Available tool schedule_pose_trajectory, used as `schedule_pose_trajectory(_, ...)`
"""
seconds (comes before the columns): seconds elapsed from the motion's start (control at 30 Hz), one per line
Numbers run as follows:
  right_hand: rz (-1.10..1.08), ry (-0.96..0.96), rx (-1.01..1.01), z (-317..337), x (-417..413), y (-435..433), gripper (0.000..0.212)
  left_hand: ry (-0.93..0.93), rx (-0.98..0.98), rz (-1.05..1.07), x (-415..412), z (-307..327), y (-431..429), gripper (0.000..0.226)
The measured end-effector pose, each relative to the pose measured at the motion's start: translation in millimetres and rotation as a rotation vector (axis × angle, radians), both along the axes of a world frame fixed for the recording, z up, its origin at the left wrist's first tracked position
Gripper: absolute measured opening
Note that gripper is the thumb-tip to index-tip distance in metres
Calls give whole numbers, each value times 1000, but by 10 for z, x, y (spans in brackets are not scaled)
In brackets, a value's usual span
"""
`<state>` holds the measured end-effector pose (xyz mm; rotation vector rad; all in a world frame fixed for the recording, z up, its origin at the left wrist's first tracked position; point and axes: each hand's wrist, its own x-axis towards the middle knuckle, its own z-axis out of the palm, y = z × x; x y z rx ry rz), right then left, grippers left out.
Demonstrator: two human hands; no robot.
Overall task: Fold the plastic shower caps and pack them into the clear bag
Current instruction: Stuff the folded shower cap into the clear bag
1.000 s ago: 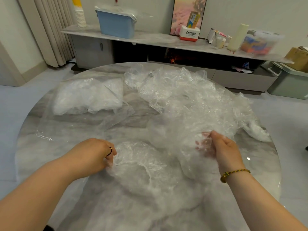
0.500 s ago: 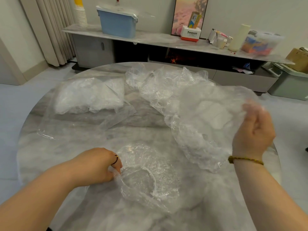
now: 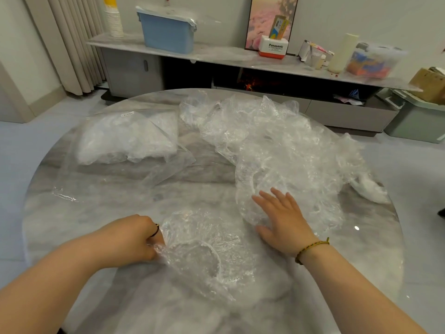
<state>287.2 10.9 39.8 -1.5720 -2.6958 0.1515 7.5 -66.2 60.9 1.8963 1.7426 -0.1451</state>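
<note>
- Left hand: fingers curled, pinching the rim of a crinkled, translucent shower cap lying near the front of the round, glossy marble table.
- Right hand: fingers straight and spread, resting on the near edge of the rumpled pile of caps.
- Clear bag: far left, holding white folded caps.

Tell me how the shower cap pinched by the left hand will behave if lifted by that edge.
Probably floppy: the shower cap lies crumpled and flat on the table, holding no shape. Likely light: the film is thin enough to show the marble through it. It may slide easily on the glossy top, so the pinch of the left hand helps.
</note>
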Motion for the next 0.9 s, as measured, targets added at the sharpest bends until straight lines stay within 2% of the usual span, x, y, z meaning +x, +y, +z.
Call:
schedule_pose_trajectory(0.07, -11, 17, 84, 119, -31, -77, 60, -74, -4, 61, -29, 12, -15, 6)
schedule_pose_trajectory(0.1, 24, 116, 183, 178, -79, -139, 56, -116, -7, 97, -49, 15, -27, 7)
schedule_pose_trajectory(0.13, 62, 284, 199, 228, -132, -210, 56, -144, -10, 132, -72, 9, -36, 10)
schedule_pose_trajectory(0.17, 101, 452, 119, 283, -172, -294, 60, -159, -14, 158, -80, 8, -41, 13)
schedule_pose_trajectory(0.2, 153, 551, -56, 360, -258, -425, 66, -167, -14, 175, -96, 5, -55, 17)
schedule_pose_trajectory(0.23, 178, 575, -243, 404, -346, -572, 70, -177, -10, 182, -98, 6, -64, 19)
schedule_pose_trajectory(0.27, 190, 519, -378, 411, -445, -695, 75, -197, -5, 185, -105, -1, -73, 20)
schedule_pose_trajectory(0.37, 248, 355, -398, 229, -600, -885, 89, -288, -1, 201, -106, 31, -120, 16)
schedule_pose_trajectory(0.43, 177, 390, -396, 103, -653, -868, 73, -342, -7, 220, -133, 49, -157, 24)
schedule_pose_trajectory(0.53, -36, 552, -463, 13, -643, -705, 17, -380, 13, 320, -158, 51, -173, 25)
schedule_pose_trajectory(0.67, -208, 654, -505, -49, -625, -518, 29, -430, 69, 520, -91, -22, -81, 19)
schedule_pose_trajectory(0.73, -268, 660, -497, -80, -639, -450, 27, -344, 167, 565, -5, -31, -24, 8)
schedule_pose_trajectory(0.8, -315, 648, -501, -100, -652, -396, 25, -86, 346, 534, 88, -65, 6, 26)
schedule_pose_trajectory(0.83, -335, 642, -509, -104, -655, -370, 26, 20, 502, 476, 130, -109, 17, 37)
schedule_pose_trajectory(0.9, -361, 623, -535, -94, -657, -326, 28, 60, 792, 250, 245, -201, 29, 39)
